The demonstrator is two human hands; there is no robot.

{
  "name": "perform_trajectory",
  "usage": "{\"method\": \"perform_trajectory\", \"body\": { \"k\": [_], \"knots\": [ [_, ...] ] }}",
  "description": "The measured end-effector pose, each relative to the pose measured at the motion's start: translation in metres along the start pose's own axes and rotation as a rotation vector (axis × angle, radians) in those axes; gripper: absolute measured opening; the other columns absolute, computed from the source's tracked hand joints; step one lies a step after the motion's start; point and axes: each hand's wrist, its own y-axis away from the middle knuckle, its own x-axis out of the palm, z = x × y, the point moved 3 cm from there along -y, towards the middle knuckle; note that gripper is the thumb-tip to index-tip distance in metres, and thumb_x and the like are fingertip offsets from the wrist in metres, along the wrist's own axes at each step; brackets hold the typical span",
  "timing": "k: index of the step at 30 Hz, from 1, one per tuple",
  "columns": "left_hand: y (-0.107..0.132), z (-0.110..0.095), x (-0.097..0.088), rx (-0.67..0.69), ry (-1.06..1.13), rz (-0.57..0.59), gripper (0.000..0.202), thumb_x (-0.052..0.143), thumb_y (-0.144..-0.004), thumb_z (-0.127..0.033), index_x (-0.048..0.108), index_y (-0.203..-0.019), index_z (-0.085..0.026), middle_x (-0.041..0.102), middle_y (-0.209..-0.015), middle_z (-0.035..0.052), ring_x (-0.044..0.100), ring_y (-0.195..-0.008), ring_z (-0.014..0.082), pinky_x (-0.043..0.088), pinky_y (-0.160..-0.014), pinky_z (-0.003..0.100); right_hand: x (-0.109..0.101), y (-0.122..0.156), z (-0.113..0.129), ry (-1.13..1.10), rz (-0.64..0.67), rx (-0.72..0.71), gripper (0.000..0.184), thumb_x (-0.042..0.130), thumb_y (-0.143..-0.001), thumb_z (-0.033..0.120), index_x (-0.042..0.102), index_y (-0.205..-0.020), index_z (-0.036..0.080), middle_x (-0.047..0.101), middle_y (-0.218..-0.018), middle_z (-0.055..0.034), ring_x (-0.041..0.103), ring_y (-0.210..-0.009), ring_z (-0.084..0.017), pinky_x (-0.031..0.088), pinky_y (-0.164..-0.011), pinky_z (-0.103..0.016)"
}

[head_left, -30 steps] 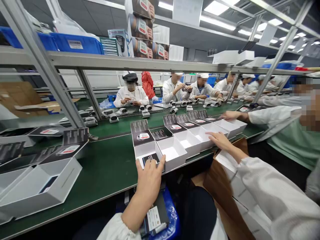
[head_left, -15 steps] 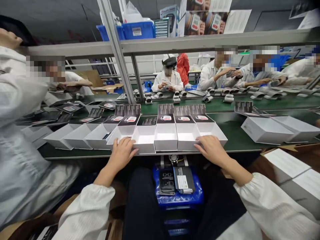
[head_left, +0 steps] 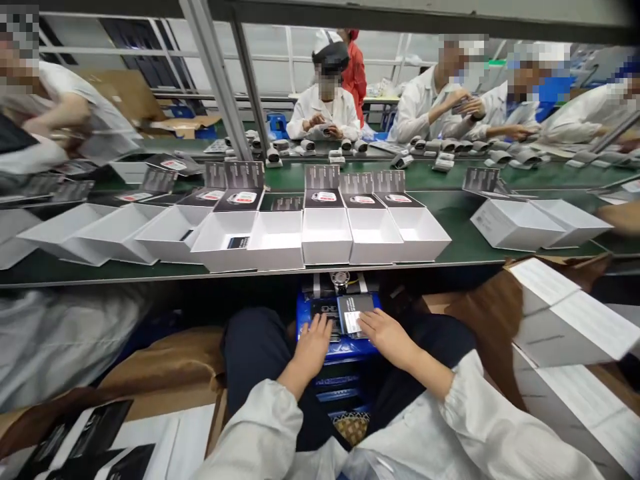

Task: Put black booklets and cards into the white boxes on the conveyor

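My left hand [head_left: 314,347] and my right hand [head_left: 386,337] are both down between my knees, on a blue bin [head_left: 334,348] below the table edge. The left hand's fingers lie spread over dark packets [head_left: 324,310] in the bin. The right hand's fingers rest against a dark booklet with a white label [head_left: 353,313]; I cannot make out whether they grip it. Above, a row of open white boxes [head_left: 325,235] with black printed lids [head_left: 321,179] stands along the near edge of the green belt [head_left: 440,177].
More open white boxes [head_left: 515,223] stand to the right and left [head_left: 95,232]. A brown carton holding white box stacks [head_left: 570,327] sits at my right. Another carton with black sheets [head_left: 90,440] is at my lower left. Several workers [head_left: 325,100] sit across; a person [head_left: 55,120] is at my left.
Both hands left the white boxes on the table edge and dropped down into the blue bin between my knees. The view tilted downward.
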Motion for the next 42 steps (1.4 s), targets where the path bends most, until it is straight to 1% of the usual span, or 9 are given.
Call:
{"method": "perform_trajectory", "body": {
  "k": [4, 8, 17, 22, 24, 27, 32, 37, 42],
  "knots": [
    [0.003, 0.002, -0.006, 0.048, -0.007, -0.041, 0.042, 0.041, -0.095, -0.01, 0.059, -0.132, -0.02, 0.059, -0.138, 0.0134, 0.044, -0.139, 0.0315, 0.043, -0.109, 0.052, -0.011, 0.0, -0.005, -0.07, 0.03, 0.02, 0.02, 0.056, -0.091, 0.006, 0.068, -0.08, 0.016, 0.07, -0.08, -0.0056, 0.066, -0.077, -0.022, 0.054, -0.082, -0.037],
    [0.02, 0.016, -0.02, 0.031, 0.013, -0.15, 0.04, 0.048, -0.093, -0.011, 0.061, -0.128, -0.026, 0.062, -0.133, 0.0098, 0.049, -0.134, 0.0298, 0.047, -0.104, 0.05, -0.027, -0.005, -0.012, -0.199, 0.084, 0.076, 0.022, 0.056, -0.094, 0.013, 0.07, -0.078, 0.02, 0.07, -0.081, -0.004, 0.068, -0.076, -0.022, 0.056, -0.073, -0.034],
    [0.08, 0.005, -0.159, 0.305, 0.294, -0.978, 0.026, 0.051, -0.094, -0.007, 0.057, -0.116, -0.017, 0.069, -0.097, 0.0049, 0.063, -0.091, 0.0154, 0.056, -0.082, 0.029, -0.142, -0.061, 0.048, -0.393, -0.294, -0.118, 0.032, 0.038, -0.105, 0.021, 0.057, -0.13, 0.019, 0.071, -0.117, -0.0088, 0.069, -0.104, -0.019, 0.058, -0.087, -0.029],
    [0.092, 0.046, -0.184, -0.029, 0.481, -1.445, 0.041, 0.06, -0.09, -0.014, 0.049, -0.128, -0.022, 0.059, -0.125, 0.0117, 0.06, -0.114, 0.0211, 0.056, -0.089, 0.037, -0.187, -0.166, 0.044, -0.162, -0.511, -0.137, 0.031, 0.039, -0.102, 0.01, 0.059, -0.126, 0.015, 0.07, -0.116, -0.0123, 0.065, -0.109, -0.02, 0.052, -0.092, -0.033],
    [0.079, 0.06, -0.158, -0.11, 0.514, -1.298, 0.032, 0.054, -0.093, -0.016, 0.051, -0.124, -0.022, 0.061, -0.123, 0.0112, 0.061, -0.112, 0.0208, 0.057, -0.089, 0.037, -0.185, -0.204, 0.032, -0.074, -0.402, -0.115, 0.027, 0.043, -0.102, 0.014, 0.061, -0.122, 0.015, 0.071, -0.113, -0.0131, 0.064, -0.107, -0.023, 0.049, -0.095, -0.04],
    [0.051, 0.059, -0.093, -0.084, 0.446, -0.763, 0.029, 0.049, -0.093, -0.015, 0.056, -0.121, -0.018, 0.066, -0.117, 0.011, 0.062, -0.115, 0.0234, 0.053, -0.099, 0.042, -0.169, -0.21, 0.02, -0.089, -0.338, -0.176, 0.025, 0.044, -0.104, 0.021, 0.061, -0.122, 0.016, 0.069, -0.118, -0.0122, 0.059, -0.117, -0.026, 0.037, -0.107, -0.054],
    [0.021, 0.023, -0.004, -0.013, 0.224, -0.075, 0.071, 0.047, -0.081, -0.006, 0.032, -0.15, -0.016, 0.029, -0.16, 0.016, 0.018, -0.151, 0.0331, 0.034, -0.116, 0.056, -0.11, -0.104, 0.008, -0.219, -0.276, -0.133, 0.022, 0.051, -0.102, 0.028, 0.069, -0.098, 0.016, 0.071, -0.096, -0.0098, 0.064, -0.098, -0.022, 0.047, -0.094, -0.04],
    [-0.003, 0.009, 0.006, -0.018, 0.101, 0.051, 0.064, 0.033, -0.084, 0.002, 0.043, -0.145, -0.013, 0.035, -0.156, 0.0209, 0.03, -0.146, 0.0365, 0.04, -0.109, 0.06, -0.026, -0.017, -0.007, -0.022, 0.13, 0.055, 0.024, 0.065, -0.094, 0.027, 0.068, -0.114, 0.014, 0.067, -0.122, -0.0163, 0.06, -0.114, -0.029, 0.044, -0.101, -0.045],
    [-0.003, 0.007, -0.004, 0.018, 0.062, 0.011, 0.055, 0.038, -0.086, 0.001, 0.054, -0.137, -0.016, 0.053, -0.145, 0.0165, 0.044, -0.139, 0.0308, 0.044, -0.109, 0.047, -0.011, -0.01, -0.004, -0.008, 0.176, 0.061, 0.017, 0.054, -0.095, 0.005, 0.07, -0.095, 0.012, 0.071, -0.095, -0.0101, 0.065, -0.091, -0.022, 0.046, -0.091, -0.036]
  ]
}}
